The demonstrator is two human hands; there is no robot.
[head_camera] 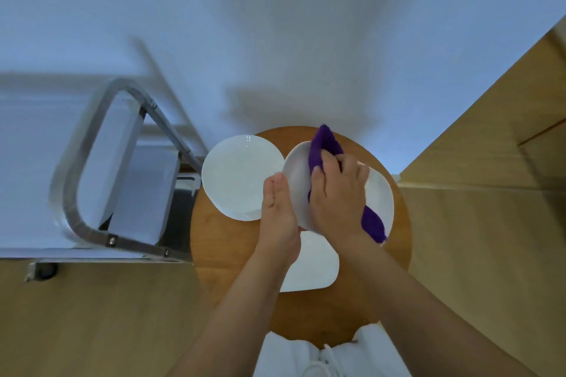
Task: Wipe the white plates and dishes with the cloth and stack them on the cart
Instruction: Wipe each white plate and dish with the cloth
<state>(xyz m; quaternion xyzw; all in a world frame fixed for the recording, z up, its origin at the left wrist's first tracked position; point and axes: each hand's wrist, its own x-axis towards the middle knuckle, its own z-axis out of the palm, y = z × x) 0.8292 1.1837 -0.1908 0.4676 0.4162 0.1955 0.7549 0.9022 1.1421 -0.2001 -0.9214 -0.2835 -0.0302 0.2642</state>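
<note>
Mid-wipe: right hand [338, 196] clutching cloth [324, 147] against tilted dish [295, 174], left hand [277, 211] flat behind it, fingers straight. Round plate [239, 176] at stool [229, 254] left edge, overhanging; square plates [315, 266] near and right — none visibly on cart [92, 162] yet. Open room toward cart.

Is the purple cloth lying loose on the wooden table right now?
No. The right hand presses the purple cloth against a tilted white dish that the left hand steadies.
</note>
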